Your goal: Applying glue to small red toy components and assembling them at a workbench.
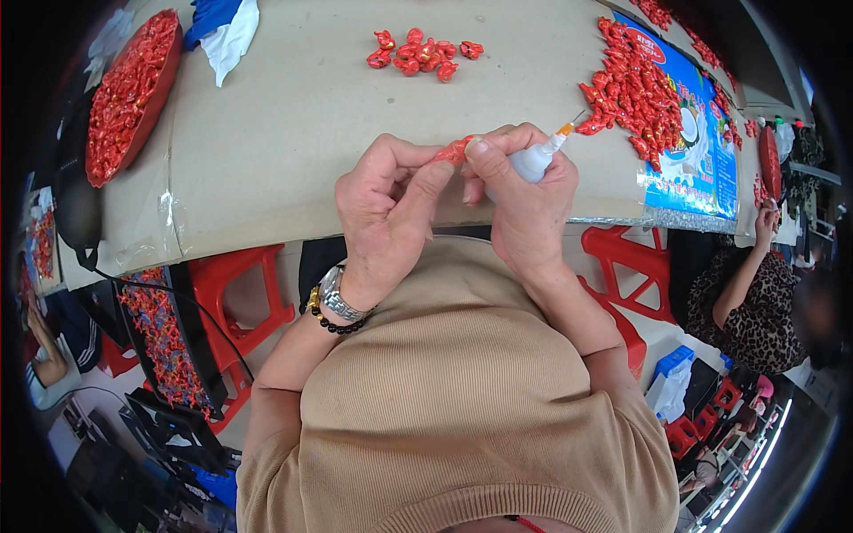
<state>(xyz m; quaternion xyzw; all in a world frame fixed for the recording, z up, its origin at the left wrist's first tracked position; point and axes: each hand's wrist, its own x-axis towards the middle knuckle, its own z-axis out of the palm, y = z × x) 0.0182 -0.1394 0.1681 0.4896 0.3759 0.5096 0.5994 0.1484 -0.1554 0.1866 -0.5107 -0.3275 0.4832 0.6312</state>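
Note:
Over the near part of the table my two hands meet around a small red figurine (455, 151). My left hand (391, 197) pinches it between thumb and fingers. In my right hand (530, 202) is a white squeeze bottle (532, 162) with an orange tip and thin needle, which points up and to the right, away from the figurine. The right thumb and forefinger also touch the figurine's end. Fingers hide most of the figurine. Beyond my hands lies a loose group of similar red figurines (425, 55).
A red tray heaped with figurines (131, 98) stands at the left, beside a dark rounded object (78, 209) with a cord. More figurines (633, 93) cover a blue printed sheet (702, 182) at the right. Red stools (629, 266) stand below the table; a person (746, 302) sits at the right.

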